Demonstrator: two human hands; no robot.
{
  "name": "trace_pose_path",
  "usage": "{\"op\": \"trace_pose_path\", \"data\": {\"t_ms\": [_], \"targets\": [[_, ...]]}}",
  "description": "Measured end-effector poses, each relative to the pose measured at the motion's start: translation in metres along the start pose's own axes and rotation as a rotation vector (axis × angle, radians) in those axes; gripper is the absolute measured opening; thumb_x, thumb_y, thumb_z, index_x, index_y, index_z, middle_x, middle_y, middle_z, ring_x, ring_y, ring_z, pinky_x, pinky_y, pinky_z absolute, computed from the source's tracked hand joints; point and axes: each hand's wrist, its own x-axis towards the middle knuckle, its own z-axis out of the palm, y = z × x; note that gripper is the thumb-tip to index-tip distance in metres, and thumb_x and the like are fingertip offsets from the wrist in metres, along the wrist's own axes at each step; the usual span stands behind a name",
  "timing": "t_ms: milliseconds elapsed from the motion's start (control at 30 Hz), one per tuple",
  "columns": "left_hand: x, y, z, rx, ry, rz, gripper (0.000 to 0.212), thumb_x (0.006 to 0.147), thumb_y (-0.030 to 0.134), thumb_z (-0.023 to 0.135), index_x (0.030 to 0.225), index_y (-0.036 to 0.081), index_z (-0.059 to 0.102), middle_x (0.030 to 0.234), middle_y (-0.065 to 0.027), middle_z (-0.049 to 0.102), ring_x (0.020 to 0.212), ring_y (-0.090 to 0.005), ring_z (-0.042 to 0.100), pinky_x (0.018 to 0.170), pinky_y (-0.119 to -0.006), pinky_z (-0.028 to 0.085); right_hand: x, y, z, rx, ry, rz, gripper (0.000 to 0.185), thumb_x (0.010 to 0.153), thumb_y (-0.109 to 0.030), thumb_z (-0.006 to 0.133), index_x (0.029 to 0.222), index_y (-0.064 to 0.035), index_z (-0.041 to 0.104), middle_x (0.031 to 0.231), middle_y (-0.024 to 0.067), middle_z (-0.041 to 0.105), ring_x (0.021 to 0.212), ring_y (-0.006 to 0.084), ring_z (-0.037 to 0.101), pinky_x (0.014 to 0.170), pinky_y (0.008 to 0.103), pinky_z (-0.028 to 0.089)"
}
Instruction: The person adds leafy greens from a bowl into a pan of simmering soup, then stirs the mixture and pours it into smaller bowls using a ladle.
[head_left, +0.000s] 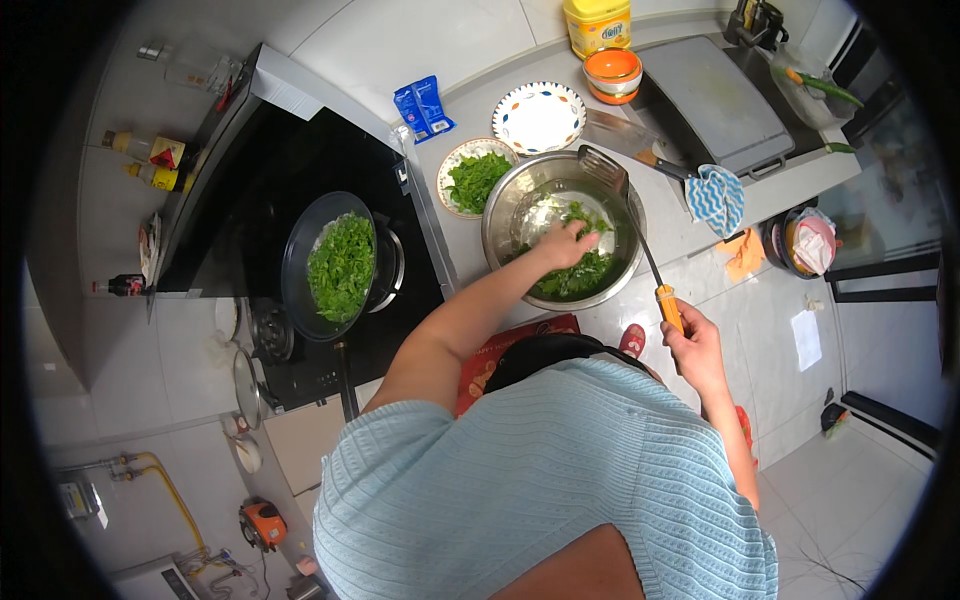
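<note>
My left hand (564, 244) reaches into a stainless steel basin (504, 244) of water and leafy greens (577, 276), its fingers spread over the leaves. Whether it grips any leaf cannot be told. Out to the right, my right hand (694, 345) is closed around the orange handle of a slotted metal spatula (646, 240), whose head rests over the basin's far rim. Chopped greens fill a dark frying pan (289, 277) on the hob at left. More greens lie in a patterned bowl (448, 201) just beyond the basin's left side.
A patterned plate (538, 116), a cleaver (619, 133) and orange-and-white bowls (613, 71) stand beyond the basin. A blue packet (424, 107) lies near the black glass hob (405, 330). At right are a grey board (716, 94) over the sink and a striped cloth (716, 201).
</note>
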Motion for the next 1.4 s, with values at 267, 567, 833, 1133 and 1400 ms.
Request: {"op": "trace_pose_path", "data": {"t_ms": [267,567,833,1133,1400], "targets": [[-0.036,0.034,0.024,0.051,-0.103,0.171,0.056,0.09,0.053,0.043,0.132,0.015,0.049,0.135,-0.0266,0.043,0.119,-0.0419,0.047,0.101,-0.043,0.038,0.001,0.003,-0.008,-0.01,0.0,0.004,0.042,0.086,-0.005,0.059,0.126,0.0008,0.053,0.07,-0.002,0.055,0.054,0.0036,0.045,0.048,0.0204,0.036],[-0.031,-0.002,0.03,-0.128,0.178,0.246,0.042,0.086,0.041,0.054,0.086,0.002,0.067,0.083,-0.0251,0.063,0.08,-0.0402,0.063,0.076,-0.046,0.049,0.007,-0.005,-0.007,-0.017,-0.041,0.03,0.04,0.085,-0.002,0.06,0.124,0.0046,0.054,0.075,0.0005,0.06,0.065,0.0048,0.051,0.059,0.0211,0.043],[-0.033,-0.004,-0.026,-0.472,0.541,0.1,0.047,0.09,0.039,0.049,0.072,-0.002,0.063,0.068,-0.0238,0.06,0.065,-0.04,0.06,0.065,-0.046,0.047,0.014,-0.004,0.001,-0.041,-0.037,-0.018,0.04,0.086,-0.006,0.058,0.125,0.0002,0.054,0.069,-0.0016,0.055,0.053,0.0041,0.045,0.047,0.0206,0.036],[-0.022,-0.006,-0.042,-0.69,0.631,0.092,0.048,0.091,0.035,0.047,0.067,-0.004,0.06,0.059,-0.0228,0.055,0.054,-0.0362,0.054,0.06,-0.047,0.042,0.013,-0.018,0.002,-0.091,-0.028,0.051,0.038,0.086,-0.007,0.06,0.123,0.001,0.056,0.07,-0.0005,0.057,0.055,0.0042,0.045,0.048,0.0213,0.037],[-0.012,-0.012,-0.017,-0.445,0.553,0.129,0.046,0.093,0.035,0.043,0.077,-0.001,0.065,0.076,-0.0236,0.063,0.071,-0.0396,0.062,0.07,-0.048,0.048,0.023,-0.01,-0.001,-0.106,-0.03,0.004,0.04,0.088,-0.009,0.057,0.126,-0.0006,0.053,0.067,0.0004,0.055,0.044,0.0048,0.043,0.037,0.0212,0.034]]}}
